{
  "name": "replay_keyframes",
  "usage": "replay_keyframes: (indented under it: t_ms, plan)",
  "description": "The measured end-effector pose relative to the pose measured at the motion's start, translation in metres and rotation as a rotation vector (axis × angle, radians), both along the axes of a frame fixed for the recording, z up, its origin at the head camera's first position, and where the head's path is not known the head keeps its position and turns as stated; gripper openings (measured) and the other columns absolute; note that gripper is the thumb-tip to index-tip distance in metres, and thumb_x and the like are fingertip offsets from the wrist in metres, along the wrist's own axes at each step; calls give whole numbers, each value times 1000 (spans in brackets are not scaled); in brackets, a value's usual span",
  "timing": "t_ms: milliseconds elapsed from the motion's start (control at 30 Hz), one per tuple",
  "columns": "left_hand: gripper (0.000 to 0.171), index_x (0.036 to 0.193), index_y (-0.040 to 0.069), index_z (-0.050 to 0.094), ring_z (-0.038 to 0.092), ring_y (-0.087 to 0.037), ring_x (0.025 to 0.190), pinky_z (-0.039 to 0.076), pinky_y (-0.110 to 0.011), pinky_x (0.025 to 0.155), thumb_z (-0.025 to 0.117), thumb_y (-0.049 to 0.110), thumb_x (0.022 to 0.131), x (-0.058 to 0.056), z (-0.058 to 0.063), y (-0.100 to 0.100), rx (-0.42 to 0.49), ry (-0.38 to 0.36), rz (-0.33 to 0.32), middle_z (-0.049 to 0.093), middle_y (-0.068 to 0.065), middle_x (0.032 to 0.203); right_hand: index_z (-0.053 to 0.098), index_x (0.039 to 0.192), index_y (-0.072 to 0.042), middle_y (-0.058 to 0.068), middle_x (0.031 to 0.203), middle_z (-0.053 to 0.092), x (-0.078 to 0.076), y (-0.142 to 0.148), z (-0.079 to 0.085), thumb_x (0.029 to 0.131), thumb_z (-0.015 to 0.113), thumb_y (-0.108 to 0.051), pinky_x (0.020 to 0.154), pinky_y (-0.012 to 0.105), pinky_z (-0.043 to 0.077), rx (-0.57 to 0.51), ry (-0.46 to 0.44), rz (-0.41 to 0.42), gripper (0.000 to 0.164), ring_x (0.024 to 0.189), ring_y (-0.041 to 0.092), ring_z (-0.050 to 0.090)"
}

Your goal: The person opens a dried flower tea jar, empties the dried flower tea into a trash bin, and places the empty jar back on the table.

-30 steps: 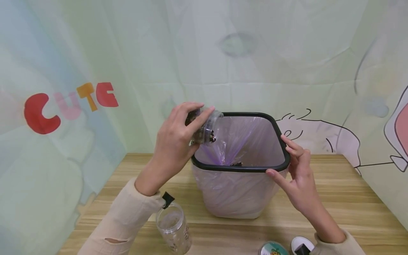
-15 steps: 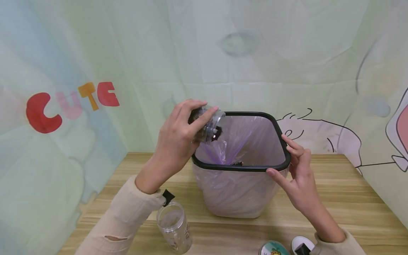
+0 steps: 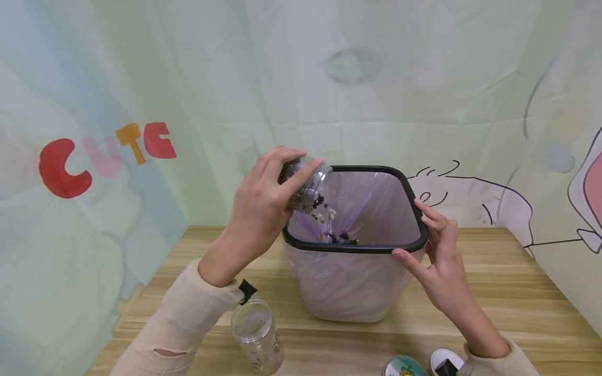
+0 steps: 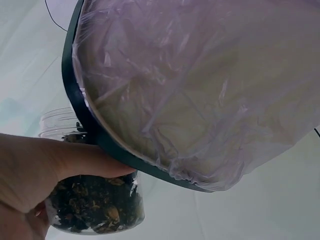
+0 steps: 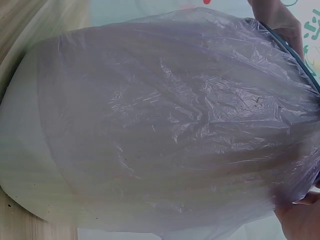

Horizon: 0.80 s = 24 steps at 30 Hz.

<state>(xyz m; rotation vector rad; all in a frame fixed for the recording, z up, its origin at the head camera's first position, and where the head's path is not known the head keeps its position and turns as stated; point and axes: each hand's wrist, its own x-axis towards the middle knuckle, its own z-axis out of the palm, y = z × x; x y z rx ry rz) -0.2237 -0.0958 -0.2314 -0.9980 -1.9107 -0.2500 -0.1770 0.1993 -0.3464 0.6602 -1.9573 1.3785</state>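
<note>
My left hand [image 3: 263, 198] grips a clear jar [image 4: 95, 205] tilted over the left side of a trash bin [image 3: 352, 249]. Dark dried leaves and pale bits fall from its mouth into the bin, which has a black rim and a purple-tinted plastic liner. Through the jar's wall in the left wrist view, dark flakes and yellowish pieces show. My right hand [image 3: 439, 256] holds the bin's rim at the right front corner, thumb in front and fingers along the side. In the right wrist view the liner [image 5: 165, 125] covers most of the bin's outer wall.
A clear open jar [image 3: 258, 337] stands on the wooden table [image 3: 178, 308] below my left sleeve. Near the front edge lie a green round lid [image 3: 403, 366] and a white lid [image 3: 444, 360], partly beside my right sleeve. A printed cloth backdrop [image 3: 301, 94] rises behind the table.
The left hand has shifted slightly right with the jar. The dark clump at the jar's mouth has broken loose, and leaves and pale bits now drop into the bin. The right hand stays put.
</note>
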Motion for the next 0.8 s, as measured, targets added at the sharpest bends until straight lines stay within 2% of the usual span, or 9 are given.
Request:
replay_keyframes:
  t_ms: [167, 333, 500, 800]
  plan:
    - [74, 134, 15, 64, 47, -35, 127, 50, -47, 94, 68, -25, 73, 0, 0, 1, 9, 7, -2, 54, -16, 132, 32, 130, 8, 10, 157, 34, 1, 0, 1, 79, 76, 12, 89, 13, 45, 4, -13, -7, 67, 124, 10, 54]
    - [65, 132, 16, 65, 48, -35, 125, 52, -47, 92, 68, -21, 79, 1, 0, 2, -5, 28, -3, 55, -16, 130, 32, 131, 7, 7, 157, 34, 1, 1, 1, 79, 76, 12, 96, 14, 44, 9, -25, -12, 68, 126, 10, 52]
    - [53, 130, 14, 66, 49, -35, 124, 53, -47, 91, 62, -17, 87, 1, 0, 2, -20, 54, 2, 56, -16, 129, 32, 129, 8, 9, 157, 34, 0, 1, 1, 79, 76, 12, 93, 13, 45, 14, -10, -6, 66, 126, 10, 52]
    - [49, 129, 12, 68, 51, -36, 122, 50, -43, 98, 50, -18, 95, -1, 0, 4, -49, 124, -3, 57, -17, 127, 32, 129, 8, 8, 157, 34, 1, 1, 1, 79, 76, 12, 94, 13, 44, 15, -22, -15, 66, 125, 9, 53]
